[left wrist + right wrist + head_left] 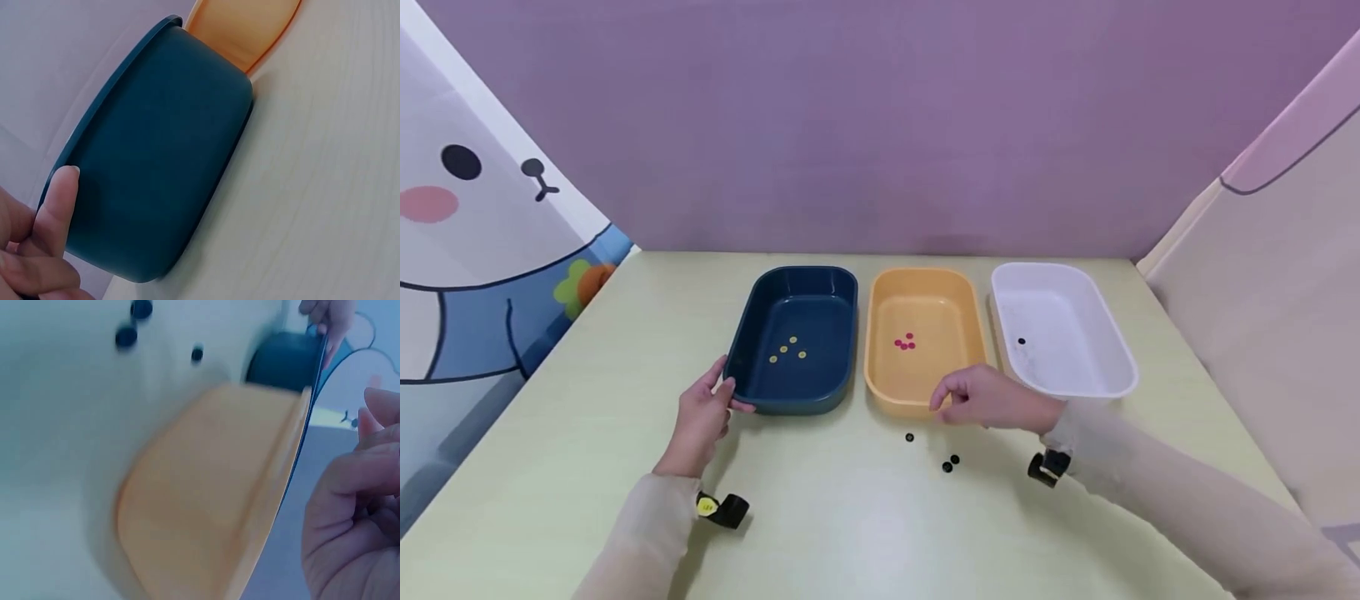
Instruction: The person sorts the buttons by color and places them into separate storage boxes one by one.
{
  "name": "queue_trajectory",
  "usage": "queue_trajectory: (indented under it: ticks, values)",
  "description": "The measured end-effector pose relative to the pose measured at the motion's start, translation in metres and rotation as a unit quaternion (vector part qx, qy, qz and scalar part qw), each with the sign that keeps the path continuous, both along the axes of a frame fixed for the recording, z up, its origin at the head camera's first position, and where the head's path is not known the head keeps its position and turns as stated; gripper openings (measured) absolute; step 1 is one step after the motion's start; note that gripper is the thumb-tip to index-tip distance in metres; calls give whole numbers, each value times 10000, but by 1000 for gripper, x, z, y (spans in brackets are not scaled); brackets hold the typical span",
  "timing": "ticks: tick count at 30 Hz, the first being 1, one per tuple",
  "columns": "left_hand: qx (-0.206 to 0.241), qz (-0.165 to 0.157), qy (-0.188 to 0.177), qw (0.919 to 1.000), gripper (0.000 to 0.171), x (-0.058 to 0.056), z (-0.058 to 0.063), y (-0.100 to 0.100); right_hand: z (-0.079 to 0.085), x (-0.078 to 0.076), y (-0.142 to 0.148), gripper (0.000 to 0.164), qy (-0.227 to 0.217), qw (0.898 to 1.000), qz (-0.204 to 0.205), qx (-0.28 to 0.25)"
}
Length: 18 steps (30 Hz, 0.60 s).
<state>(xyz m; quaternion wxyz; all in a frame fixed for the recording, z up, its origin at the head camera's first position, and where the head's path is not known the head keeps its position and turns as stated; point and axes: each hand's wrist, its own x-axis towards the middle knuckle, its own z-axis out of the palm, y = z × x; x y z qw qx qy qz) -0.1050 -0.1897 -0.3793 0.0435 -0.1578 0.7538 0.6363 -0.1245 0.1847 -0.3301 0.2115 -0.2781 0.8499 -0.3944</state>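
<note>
My left hand (698, 414) grips the near left corner of a dark blue tray (797, 407), with the thumb at the rim and a finger (57, 206) against the outer wall. Several small yellow buttons (783, 349) lie in that tray. My right hand (992, 398) hovers at the near edge of an orange tray (898, 404), its fingers loosely bent and nothing visible between them. Several pink buttons (904, 346) lie inside the orange tray. On the table below the right hand are three black buttons (947, 467), two side by side and one apart.
A white tray (1120, 385) stands to the right of the orange one, with one black button (1021, 341) in it. All three trays stand in a row on the pale table (850, 533). A purple backdrop (880, 125) rises behind, with printed cloth at both sides.
</note>
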Motion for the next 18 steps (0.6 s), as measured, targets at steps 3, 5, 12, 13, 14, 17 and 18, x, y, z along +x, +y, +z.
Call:
queue_trajectory:
  ticks: [3, 5, 12, 13, 14, 17, 18]
  values:
    - [-3, 3, 22, 10000, 54, 1, 1, 0, -8, 10, 0, 11, -19, 9998, 144, -119]
    - [26, 6, 42, 10000, 54, 0, 1, 1, -14, 15, 3, 12, -12, 9997, 174, -168]
    - [18, -7, 6, 10000, 54, 0, 1, 1, -40, 19, 10, 11, -108, 9995, 262, -120]
    - [33, -4, 18, 10000, 54, 0, 0, 1, -43, 19, 10, 11, -165, 9996, 234, -76]
    - [43, 1, 31, 10000, 54, 0, 0, 1, -46, 19, 10, 11, -239, 9995, 192, -26]
    - [47, 4, 55, 10000, 54, 0, 0, 1, -54, 20, 9, 12, -433, 9989, 42, 157]
    - [41, 1, 54, 10000, 54, 0, 0, 1, -56, 21, 8, 12, -468, 9986, 1, 235]
